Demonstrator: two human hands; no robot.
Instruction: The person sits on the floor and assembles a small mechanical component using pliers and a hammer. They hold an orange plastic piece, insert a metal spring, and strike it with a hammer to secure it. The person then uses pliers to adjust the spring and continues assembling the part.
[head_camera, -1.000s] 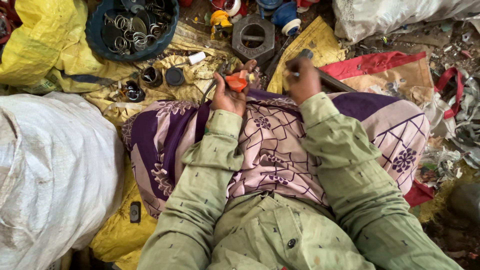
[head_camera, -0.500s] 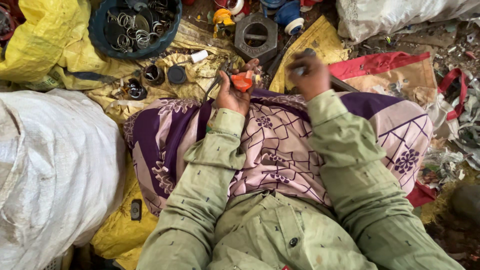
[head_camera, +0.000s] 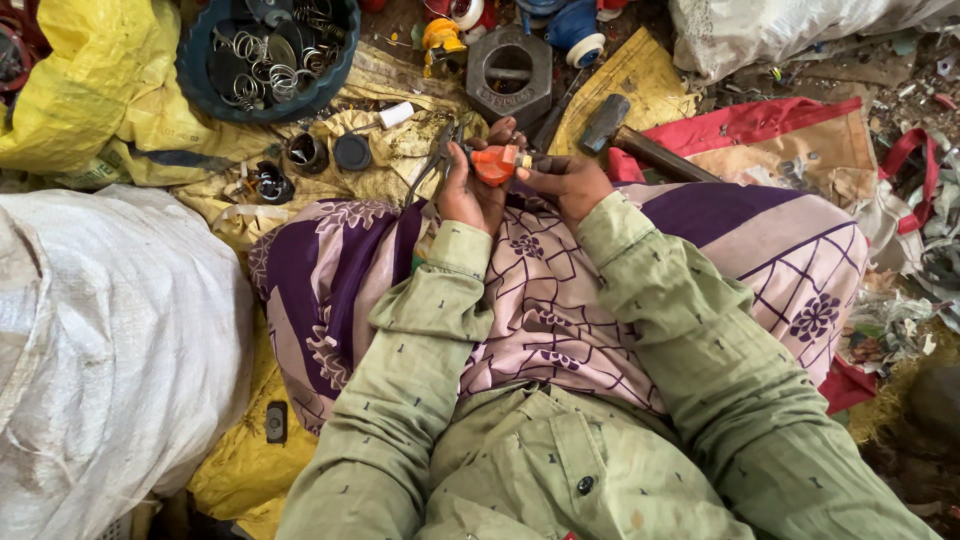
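My left hand (head_camera: 468, 190) grips a small orange plastic part (head_camera: 497, 164) over my lap, which is covered by a purple and pink patterned cloth (head_camera: 560, 300). My right hand (head_camera: 567, 183) meets it from the right, fingertips pinching the pale end of the same orange part. A hammer (head_camera: 625, 135) lies on the ground just beyond my right hand, no longer held. Thin dark wires or pliers handles (head_camera: 430, 165) stick out beside my left hand.
A big grey hexagonal nut (head_camera: 508, 68) sits straight ahead. A dark blue bowl of metal rings (head_camera: 268, 50) is at the back left, black caps (head_camera: 330, 152) below it. White sacks (head_camera: 100, 340) lie left, yellow sacks (head_camera: 60, 90) and a red bag (head_camera: 790, 150) around.
My right hand has let go of the hammer, which now lies on the ground, and moved left to take the orange part together with my left hand.
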